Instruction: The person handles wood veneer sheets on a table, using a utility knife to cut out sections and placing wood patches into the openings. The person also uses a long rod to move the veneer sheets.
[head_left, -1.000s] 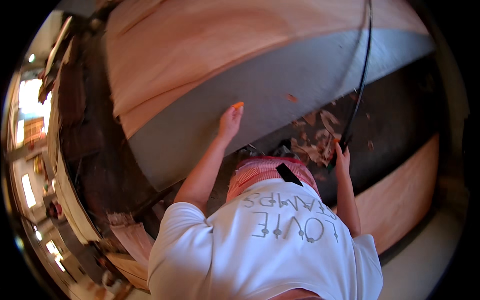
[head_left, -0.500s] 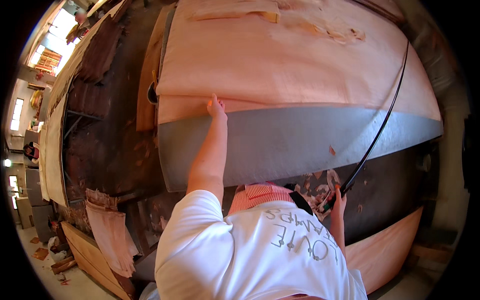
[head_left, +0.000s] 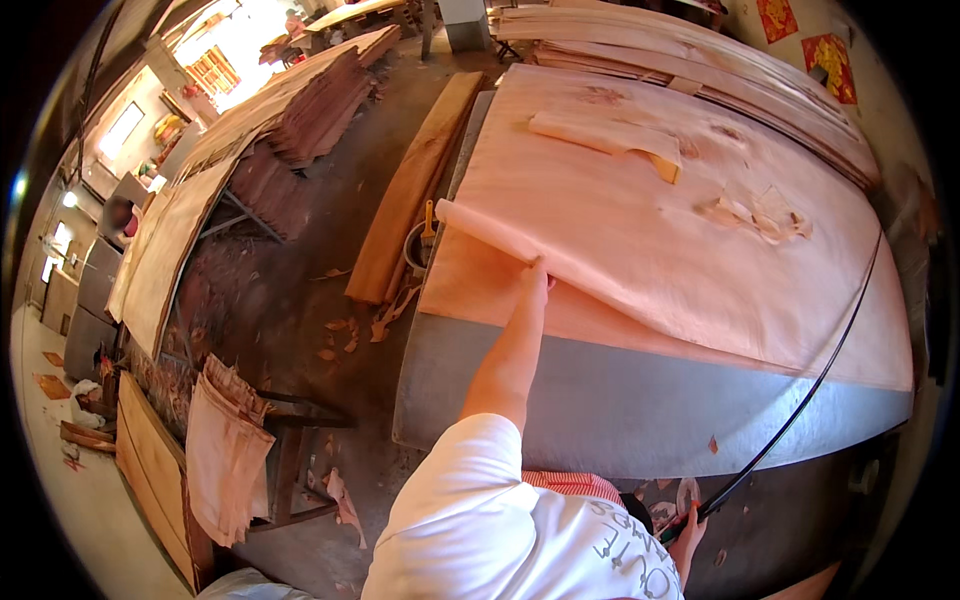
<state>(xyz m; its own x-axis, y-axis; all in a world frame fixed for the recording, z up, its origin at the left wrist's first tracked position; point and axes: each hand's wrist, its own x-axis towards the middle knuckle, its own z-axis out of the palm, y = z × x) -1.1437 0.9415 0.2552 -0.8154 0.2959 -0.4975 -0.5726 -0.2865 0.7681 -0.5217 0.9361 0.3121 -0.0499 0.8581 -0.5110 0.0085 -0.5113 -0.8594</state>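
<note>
A large, thin, pinkish wood veneer sheet (head_left: 610,230) covers most of a smooth grey table top (head_left: 640,410). My left hand (head_left: 539,275) is pinched on its near edge, which is lifted and curled back at the left. Beneath the curl shows another pinkish layer (head_left: 480,280). My right hand (head_left: 686,540), low at the right beside my body, is closed around the lower end of a long, thin, black, curved rod or hose (head_left: 800,405). That one slants up across the table's right part. My body partly hides that grip.
Torn veneer scraps (head_left: 755,215) lie on the sheet. Beside the table's left edge are a yellow-handled brush (head_left: 429,222) in a pail and a long plank (head_left: 420,190). Veneer stacks stand at the far side (head_left: 690,60) and left (head_left: 170,250). Draped veneer pieces (head_left: 228,450) hang lower left.
The sheet's near-left edge has been raised and folded back away from me by my left hand. My view has shifted left and farther out. My right hand still grips the black rod or hose.
</note>
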